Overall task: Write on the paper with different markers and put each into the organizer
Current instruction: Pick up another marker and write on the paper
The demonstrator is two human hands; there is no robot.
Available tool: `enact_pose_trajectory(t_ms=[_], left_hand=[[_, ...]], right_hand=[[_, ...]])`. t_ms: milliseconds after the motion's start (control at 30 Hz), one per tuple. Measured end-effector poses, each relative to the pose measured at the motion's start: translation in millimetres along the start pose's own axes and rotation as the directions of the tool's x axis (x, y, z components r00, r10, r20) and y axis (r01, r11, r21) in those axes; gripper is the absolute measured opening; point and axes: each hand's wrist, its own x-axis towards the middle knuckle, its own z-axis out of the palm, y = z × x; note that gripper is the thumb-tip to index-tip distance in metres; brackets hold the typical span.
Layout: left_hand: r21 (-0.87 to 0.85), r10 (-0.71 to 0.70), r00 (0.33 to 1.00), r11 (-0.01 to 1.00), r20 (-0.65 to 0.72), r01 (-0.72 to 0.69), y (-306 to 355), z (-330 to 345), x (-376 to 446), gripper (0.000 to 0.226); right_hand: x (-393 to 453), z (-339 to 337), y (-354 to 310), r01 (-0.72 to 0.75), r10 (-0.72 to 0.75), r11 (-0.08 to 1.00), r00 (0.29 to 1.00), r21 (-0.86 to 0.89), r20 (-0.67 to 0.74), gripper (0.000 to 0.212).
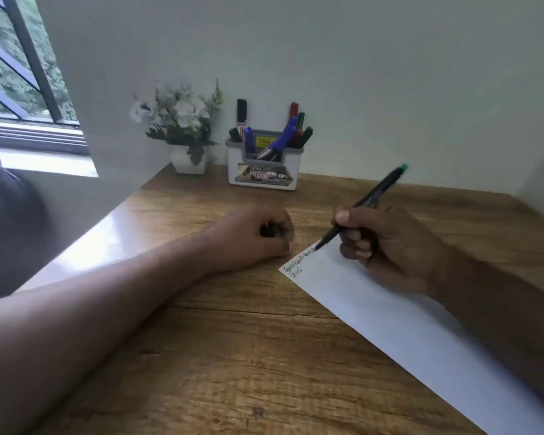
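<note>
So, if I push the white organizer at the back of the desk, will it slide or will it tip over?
The organizer looks like light plastic on a smooth wooden desk, so a low push would probably slide it. Its markers stand tall and lean right, so a high push might tip it. The markers would probably rattle or shift.

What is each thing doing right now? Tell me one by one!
Right hand: grips the green marker, writing.
Green marker: uncapped, tilted, tip on the paper.
Paper: flat on the desk, some words written.
Left hand: curled round a small dark thing, maybe the cap.
Organizer: upright, holding several markers.
</note>
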Motion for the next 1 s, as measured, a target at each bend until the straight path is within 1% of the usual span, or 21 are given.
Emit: enact_pose_trajectory(t_ms=[67, 100, 167, 267, 333, 400, 567, 733, 1000], left_hand=[[-0.002, 0.042, 0.998, 0.999, 0.046, -0.042, -2.7, -1.6, -1.0, 0.019], [-0.001, 0.064, 0.996, 0.998, 0.067, -0.064, -3.0, -2.1, -0.8, 0.023], [-0.009, 0.079, 0.991, 0.997, 0.111, -0.079, -1.8, -3.1, 0.9, 0.026], [-0.022, 0.079, 0.986, 0.997, 0.145, -0.077, -2.4, -4.3, 2.9, 0.025], [-0.028, 0.081, 0.986, 0.997, 0.147, -0.078, -2.6, -4.7, 2.4, 0.024], [-0.038, 0.076, 0.986, 0.997, 0.149, -0.071, -2.5, -4.8, 2.0, 0.023], [-0.029, 0.077, 0.987, 0.997, 0.144, -0.073, -3.2, -3.8, 2.1, 0.022], [-0.025, 0.082, 0.985, 0.997, 0.151, -0.079, -3.4, -3.9, 0.7, 0.021], [-0.008, 0.082, 0.985, 0.997, 0.151, -0.082, -2.1, -3.9, 0.5, 0.022]], right_hand=[[4.7, 0.9, 6.9, -0.024, 0.021, 0.997, 0.999, -0.073, -0.035, 0.031], [6.7, 0.8, 6.2, -0.026, 0.019, 0.992, 0.998, -0.126, -0.056, 0.028], [9.1, 0.7, 2.8, -0.026, 0.009, 0.979, 0.996, -0.203, -0.084, 0.019], [10.4, -0.4, 6.4, 0.001, -0.026, 0.971, 0.994, -0.238, -0.101, 0.023], [10.4, -0.1, 9.9, 0.008, -0.032, 0.970, 0.995, -0.244, -0.095, 0.026], [10.5, 0.1, 11.6, 0.017, -0.037, 0.964, 0.997, -0.265, -0.069, 0.025], [5.6, 3.4, 10.7, 0.077, -0.078, 0.907, 0.997, -0.413, 0.016, 0.019], [5.6, 3.8, 11.5, 0.106, -0.106, 0.883, 0.994, -0.457, 0.026, 0.017], [5.3, 4.6, 11.6, 0.121, -0.108, 0.874, 0.993, -0.471, 0.055, 0.017]])
